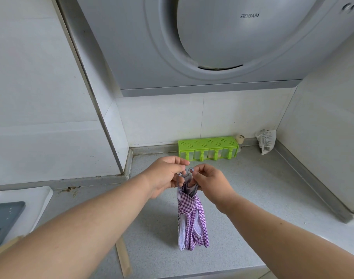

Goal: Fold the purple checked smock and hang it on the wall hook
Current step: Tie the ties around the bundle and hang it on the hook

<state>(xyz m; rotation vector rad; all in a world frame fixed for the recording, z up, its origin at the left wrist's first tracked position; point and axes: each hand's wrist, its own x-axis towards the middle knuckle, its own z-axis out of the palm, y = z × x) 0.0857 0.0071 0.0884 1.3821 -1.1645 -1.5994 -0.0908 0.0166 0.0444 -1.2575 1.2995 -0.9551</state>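
The purple checked smock (192,216) hangs in a narrow folded bundle above the grey counter (252,198), in the middle of the head view. At its top a thin loop (187,172) stretches between my two hands. My left hand (165,175) pinches the loop's left end, fingers curled. My right hand (209,183) pinches the right end and grips the top of the bundle. No wall hook is in view.
A green spice rack (207,148) stands against the back wall, with a small jar (240,138) and a crumpled white packet (266,140) to its right. A grey range hood (212,41) hangs overhead. A white tray with a dark board (4,218) lies left.
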